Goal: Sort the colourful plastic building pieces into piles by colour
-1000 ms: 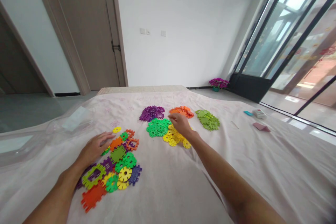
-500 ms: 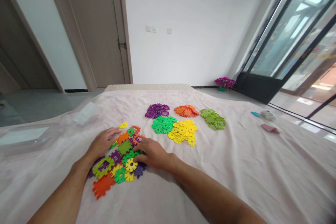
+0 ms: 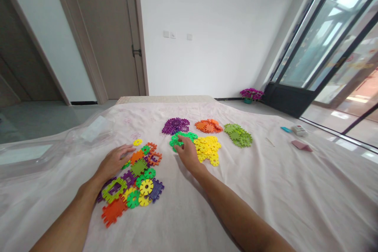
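Note:
My left hand [image 3: 115,161] rests at the left edge of a mixed heap of plastic interlocking pieces, fingers stretched out and holding nothing. In this heap lie an orange square piece [image 3: 113,210], a light-green square frame [image 3: 106,194], a purple square piece [image 3: 156,190] and a yellow slotted disc [image 3: 146,187]. My right hand [image 3: 189,154] is over the pile of green slotted discs [image 3: 190,136], thumb and index curled around a green disc there. Its other fingers are partly hidden. Right beside this hand lies a pile of yellow slotted discs [image 3: 210,147].
Behind are piles of purple pieces [image 3: 174,125], orange pieces [image 3: 208,126] and light-green pieces [image 3: 239,136]. A single yellow disc [image 3: 137,142] lies above the mixed heap. Clear plastic packaging [image 3: 56,153] is at left. A pink folded cloth [image 3: 301,145] and a small white object [image 3: 299,130] are at right.
My right hand has moved from the mixed heap rightward and away from me to the green disc pile. My left hand has stayed by the heap.

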A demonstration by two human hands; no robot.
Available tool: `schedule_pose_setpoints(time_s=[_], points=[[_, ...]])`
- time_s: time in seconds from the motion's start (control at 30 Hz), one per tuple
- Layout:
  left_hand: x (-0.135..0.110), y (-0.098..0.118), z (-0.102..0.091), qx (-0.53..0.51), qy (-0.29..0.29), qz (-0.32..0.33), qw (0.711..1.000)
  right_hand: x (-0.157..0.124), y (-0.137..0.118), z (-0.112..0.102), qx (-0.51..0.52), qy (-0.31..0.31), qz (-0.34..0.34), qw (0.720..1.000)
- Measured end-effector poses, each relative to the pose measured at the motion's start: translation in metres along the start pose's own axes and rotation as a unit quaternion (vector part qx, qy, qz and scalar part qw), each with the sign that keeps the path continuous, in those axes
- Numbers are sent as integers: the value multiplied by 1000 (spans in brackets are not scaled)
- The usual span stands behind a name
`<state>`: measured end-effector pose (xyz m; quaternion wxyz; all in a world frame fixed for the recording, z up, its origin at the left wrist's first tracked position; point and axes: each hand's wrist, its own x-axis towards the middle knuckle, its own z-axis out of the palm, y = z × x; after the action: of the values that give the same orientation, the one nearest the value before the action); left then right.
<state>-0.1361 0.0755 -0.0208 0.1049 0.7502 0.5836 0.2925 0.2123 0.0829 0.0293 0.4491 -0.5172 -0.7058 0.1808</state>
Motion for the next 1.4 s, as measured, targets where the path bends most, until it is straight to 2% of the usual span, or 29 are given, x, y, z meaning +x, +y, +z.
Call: schedule_pose_setpoints(time_s=[0.07,0.13,0.3,0.4,0.63,0.83,1.03,1.1,1.17,1.3,1.4], points=[[0,-2,1,-1,4,2,1000,3,5,-4,-5,37,-13,999],[1,-4,2,-3,4,3,1000,-1,4,-5,3,24,-46,999],[1,-3,1,-1,-4,10,1000,-29,-20,7,1,-149,-133,980],[0,2,-1,-2,-4,7,1000,-42,-35,14,-18,-204,-178,962],[-1,11,-4,-3,1,0,1000,-43,-51,19,-100,-212,-256,938],[0,12,-4,8,2,5,1000,-39,-58,31,-202,-230,-337,891],[0,8,-2,15,2,10,1000,-39,-54,36,-222,-235,-349,880],[0,6,-2,16,3,11,1000,-40,-54,36,-212,-233,-347,883],[0,6,-1,16,4,10,1000,-41,-54,35,-186,-225,-321,901],[-1,8,-2,10,4,8,1000,-43,-50,32,-107,-199,-235,945],[-2,10,-3,0,3,7,1000,-43,-44,30,-27,-150,-167,974]])
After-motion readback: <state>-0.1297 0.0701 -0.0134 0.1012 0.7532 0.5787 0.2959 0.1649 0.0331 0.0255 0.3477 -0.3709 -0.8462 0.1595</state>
